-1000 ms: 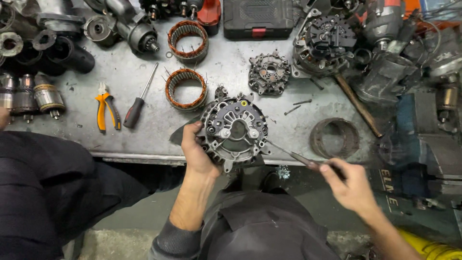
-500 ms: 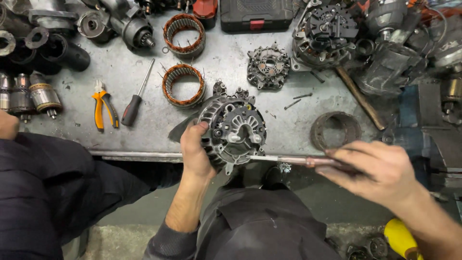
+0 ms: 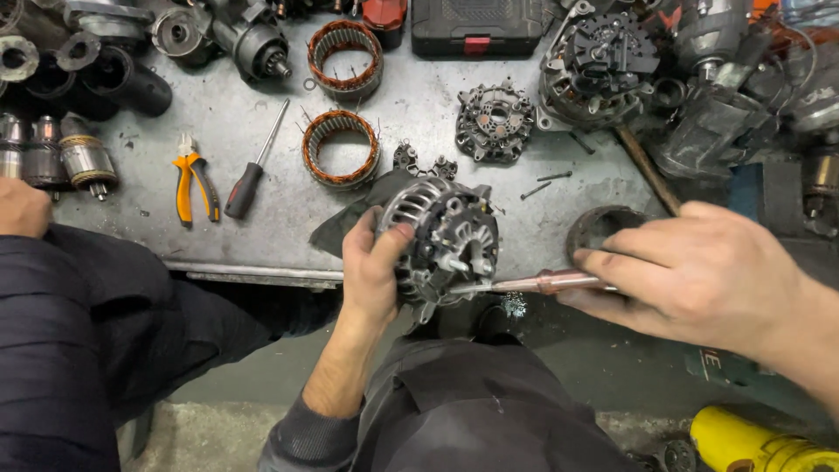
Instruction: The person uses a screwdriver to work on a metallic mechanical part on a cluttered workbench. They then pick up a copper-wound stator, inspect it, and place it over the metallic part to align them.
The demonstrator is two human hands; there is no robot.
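My left hand [image 3: 371,267] grips a grey metal alternator housing [image 3: 446,240] at the front edge of the steel workbench [image 3: 218,131], tilted on its side. My right hand [image 3: 699,275] holds a screwdriver [image 3: 533,283] with a reddish shaft, its tip pressed against the housing's lower right side. A dark rag [image 3: 345,223] lies under the housing.
Two copper-wound stators [image 3: 341,149] [image 3: 345,57], orange-handled pliers [image 3: 192,183], a black-handled screwdriver [image 3: 253,166], a rectifier plate [image 3: 494,122], loose bolts [image 3: 546,185], a metal ring [image 3: 603,232] and motor parts lie on the bench. Another person's dark sleeve [image 3: 61,350] is at left. A yellow object [image 3: 760,446] sits below right.
The housing has been turned from face-up onto its side. My right hand moved left and closer, bringing the screwdriver tip against the housing's lower edge.
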